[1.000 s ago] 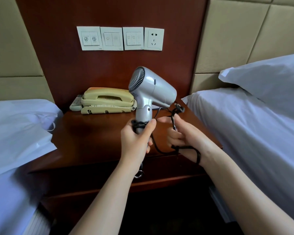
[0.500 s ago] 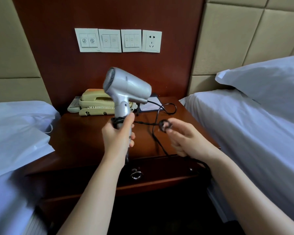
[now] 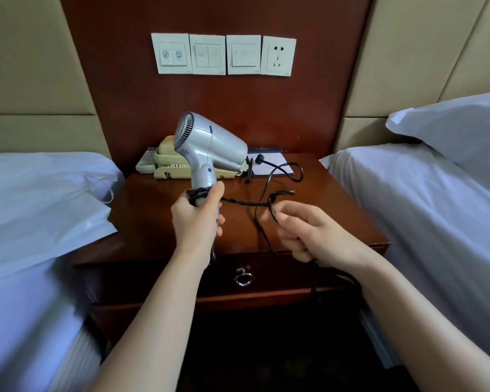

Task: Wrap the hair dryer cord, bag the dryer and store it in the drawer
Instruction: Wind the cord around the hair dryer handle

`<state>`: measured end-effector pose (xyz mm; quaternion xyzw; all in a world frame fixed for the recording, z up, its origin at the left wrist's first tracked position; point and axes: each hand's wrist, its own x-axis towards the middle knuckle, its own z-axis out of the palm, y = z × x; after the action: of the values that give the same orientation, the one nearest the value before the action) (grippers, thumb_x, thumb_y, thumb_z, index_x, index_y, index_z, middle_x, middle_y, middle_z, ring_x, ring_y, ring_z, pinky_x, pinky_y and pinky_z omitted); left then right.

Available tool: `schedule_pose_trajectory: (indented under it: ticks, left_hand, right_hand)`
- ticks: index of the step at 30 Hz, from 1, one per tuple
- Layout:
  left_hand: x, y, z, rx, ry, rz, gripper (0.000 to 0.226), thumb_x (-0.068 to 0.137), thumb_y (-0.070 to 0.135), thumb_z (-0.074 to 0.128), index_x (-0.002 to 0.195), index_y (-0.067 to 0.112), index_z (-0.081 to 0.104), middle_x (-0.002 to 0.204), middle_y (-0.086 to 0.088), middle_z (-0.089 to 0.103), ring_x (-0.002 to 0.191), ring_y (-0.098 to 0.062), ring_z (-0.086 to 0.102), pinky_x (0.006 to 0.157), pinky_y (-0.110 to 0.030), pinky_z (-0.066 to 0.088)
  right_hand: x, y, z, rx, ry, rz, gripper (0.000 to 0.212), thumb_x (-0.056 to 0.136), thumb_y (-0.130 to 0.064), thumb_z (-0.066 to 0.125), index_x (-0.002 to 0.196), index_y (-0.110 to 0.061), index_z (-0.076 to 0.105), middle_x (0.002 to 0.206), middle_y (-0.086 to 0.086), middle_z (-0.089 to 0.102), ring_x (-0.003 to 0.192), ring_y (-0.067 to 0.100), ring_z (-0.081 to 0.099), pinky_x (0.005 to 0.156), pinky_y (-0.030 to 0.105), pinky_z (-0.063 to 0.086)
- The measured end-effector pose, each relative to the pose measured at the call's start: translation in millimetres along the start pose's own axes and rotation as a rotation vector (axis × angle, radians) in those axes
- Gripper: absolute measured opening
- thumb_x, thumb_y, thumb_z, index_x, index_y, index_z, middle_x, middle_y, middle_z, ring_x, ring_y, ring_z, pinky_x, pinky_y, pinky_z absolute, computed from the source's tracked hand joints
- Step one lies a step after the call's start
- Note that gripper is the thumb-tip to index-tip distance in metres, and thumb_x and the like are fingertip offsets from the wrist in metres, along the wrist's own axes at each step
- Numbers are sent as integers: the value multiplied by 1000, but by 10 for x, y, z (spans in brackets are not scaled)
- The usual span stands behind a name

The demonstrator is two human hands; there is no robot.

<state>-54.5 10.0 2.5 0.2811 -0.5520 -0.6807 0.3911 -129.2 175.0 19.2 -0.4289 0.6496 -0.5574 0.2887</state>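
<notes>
My left hand [image 3: 195,222] grips the handle of a silver hair dryer [image 3: 212,145], held upright above the dark wooden nightstand [image 3: 337,222]. A few turns of black cord [image 3: 249,203] circle the handle just above my thumb. From there the cord runs right to my right hand [image 3: 309,236], which pinches it between thumb and fingers. More cord hangs below that hand, and a loop with the plug [image 3: 259,158] lies on the nightstand top. A white bag [image 3: 40,210] lies on the left bed. The drawer [image 3: 280,278] with its ring pull [image 3: 244,279] is closed.
A beige telephone [image 3: 167,165] and a remote [image 3: 146,162] sit at the back of the nightstand, with a notepad [image 3: 269,165] beside them. Switches and a socket [image 3: 279,56] are on the wall panel. Beds flank both sides, a pillow [image 3: 458,128] on the right one.
The dryer moved left and stayed upright in my left hand. My right hand drew the cord out to the right and lowered, away from the handle.
</notes>
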Motion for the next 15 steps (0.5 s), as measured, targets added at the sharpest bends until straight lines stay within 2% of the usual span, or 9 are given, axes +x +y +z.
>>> schedule_pose_trajectory:
  ticks: [2,5,9,12,15]
  left_hand:
    - [-13,4,22,-9,1,-7,21,81,27,70,84,10,57,64,-4,57,44,-12,47,37,-21,34]
    - [-28,13,36,26,-8,10,22,81,28,70,87,10,59,64,-3,57,44,-13,48,37,-22,36]
    - [-46,-4,29,60,-9,20,23,80,29,71,89,11,59,64,-4,56,46,-14,48,40,-23,36]
    - [-89,-18,68,49,-20,-13,26,79,28,71,91,8,59,65,-4,56,46,-14,47,40,-23,35]
    - [-161,-25,123,28,-60,-35,26,79,27,71,92,8,59,66,-5,55,45,-13,46,40,-23,35]
  right_hand:
    - [3,42,28,-78,61,-70,16,98,-18,42,87,-13,52,51,-14,27,42,8,20,40,21,15]
    - [14,106,64,-323,160,-171,26,98,-18,45,72,-18,43,44,-15,33,37,3,28,41,13,24]
    - [-26,76,24,-591,212,-138,31,96,-15,47,65,-19,48,51,-7,47,40,7,45,48,22,39]
    - [8,133,-18,-922,354,-113,24,95,-12,45,72,-6,46,59,0,45,57,22,46,56,30,33]
    - [79,181,-15,-1088,412,-19,14,98,-15,38,87,-9,44,67,3,45,62,30,40,53,33,30]
